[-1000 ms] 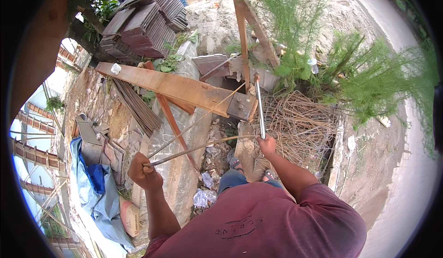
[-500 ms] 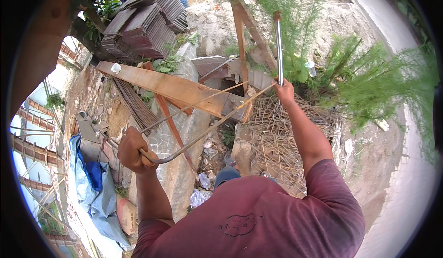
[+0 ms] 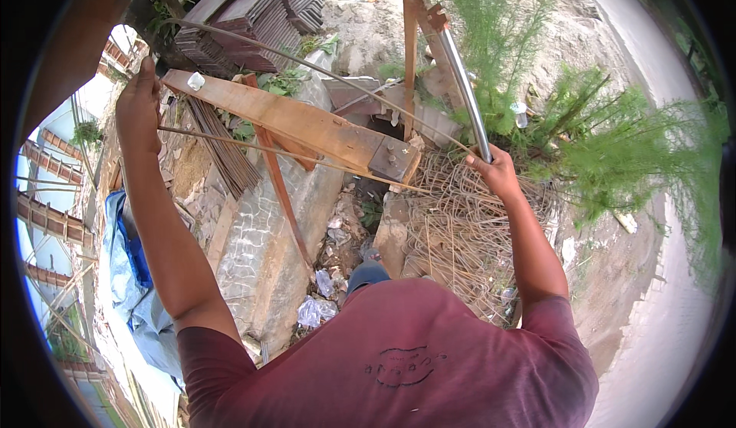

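Observation:
My left hand [image 3: 139, 114] is raised at the far left, closed on a thin steel rod [image 3: 253, 144], its thumb pointing up. The rod slopes across the wooden beam to the right. A second length of steel rod [image 3: 307, 66] runs from the upper left down to my right hand; whether the two join near my left hand is hidden. My right hand [image 3: 497, 172] grips the lower end of a shiny metal pipe [image 3: 466, 91] with a rusty notched head, and that second rod meets its thumb side. Under the rods, a dark metal plate with pins [image 3: 392, 157] sits on the wooden beam's end [image 3: 276, 118].
Bent steel stirrups [image 3: 460, 229] lie heaped below my right hand. Stacked roof tiles [image 3: 238, 26] stand behind. Straight steel rods [image 3: 222, 152] lie under the beam. A concrete slab [image 3: 268, 252], blue tarpaulin [image 3: 138, 290], plastic litter [image 3: 316, 310] and a feathery green bush [image 3: 606, 137] surround me.
My left hand has swung up and left with the rod, away from my body. My right hand has moved slightly down and right, and the pipe has tilted to the left at its top.

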Demonstrator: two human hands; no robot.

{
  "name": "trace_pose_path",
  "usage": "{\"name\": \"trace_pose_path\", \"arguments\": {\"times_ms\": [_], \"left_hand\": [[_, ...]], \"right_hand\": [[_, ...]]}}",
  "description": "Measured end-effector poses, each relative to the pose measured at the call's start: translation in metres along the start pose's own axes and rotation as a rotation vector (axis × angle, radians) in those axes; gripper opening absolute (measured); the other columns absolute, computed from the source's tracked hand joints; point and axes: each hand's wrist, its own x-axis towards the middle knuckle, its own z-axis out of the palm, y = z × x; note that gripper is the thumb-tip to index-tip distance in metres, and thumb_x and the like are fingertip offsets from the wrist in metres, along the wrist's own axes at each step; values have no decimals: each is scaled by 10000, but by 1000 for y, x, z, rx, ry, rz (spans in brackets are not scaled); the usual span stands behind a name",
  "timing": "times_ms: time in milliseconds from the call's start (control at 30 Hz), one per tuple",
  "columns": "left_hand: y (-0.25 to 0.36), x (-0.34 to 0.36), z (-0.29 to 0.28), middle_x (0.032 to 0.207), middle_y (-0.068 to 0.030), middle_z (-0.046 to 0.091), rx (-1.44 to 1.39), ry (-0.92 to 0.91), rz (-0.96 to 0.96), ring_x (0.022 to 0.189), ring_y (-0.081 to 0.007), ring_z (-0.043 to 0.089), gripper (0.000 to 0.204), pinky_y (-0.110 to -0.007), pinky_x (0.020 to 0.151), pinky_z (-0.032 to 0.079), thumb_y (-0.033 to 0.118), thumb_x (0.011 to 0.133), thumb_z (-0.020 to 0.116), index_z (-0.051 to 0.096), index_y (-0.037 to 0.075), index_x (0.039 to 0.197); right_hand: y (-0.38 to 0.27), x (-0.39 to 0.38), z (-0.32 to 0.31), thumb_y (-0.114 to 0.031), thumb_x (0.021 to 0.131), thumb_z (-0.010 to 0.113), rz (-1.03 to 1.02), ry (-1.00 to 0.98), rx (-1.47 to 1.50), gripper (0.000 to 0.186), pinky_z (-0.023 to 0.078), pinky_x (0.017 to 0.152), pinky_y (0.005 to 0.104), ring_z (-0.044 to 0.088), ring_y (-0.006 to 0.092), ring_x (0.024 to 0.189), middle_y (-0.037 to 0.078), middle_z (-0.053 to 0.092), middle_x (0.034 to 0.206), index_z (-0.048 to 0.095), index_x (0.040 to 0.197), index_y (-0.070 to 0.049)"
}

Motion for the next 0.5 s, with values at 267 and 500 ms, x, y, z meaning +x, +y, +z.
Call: {"name": "trace_pose_path", "arguments": {"times_ms": [267, 500], "left_hand": [[-226, 38, 47, 527, 10, 468, 374, -323, -174, 477, -74, 408, 375, -253, 463, 315, 379, 906, 570, 623, 39, 756], [-312, 6, 121, 592, -54, 565, 368, -489, -297, 534, -134, 510, 343, -285, 543, 401, 317, 899, 571, 641, 2, 784]], "right_hand": [[-2, -39, 1, -140, 809, 697, -9, 0, -69, 160, 360, 520, 260, 438, 72, 561, -19, 488, 607, 573, 795, -41], [28, -38, 6, -189, 781, 726, 154, 43, -329, 225, 397, 562, 293, 463, 120, 596, 32, 509, 635, 588, 830, -18]]}}
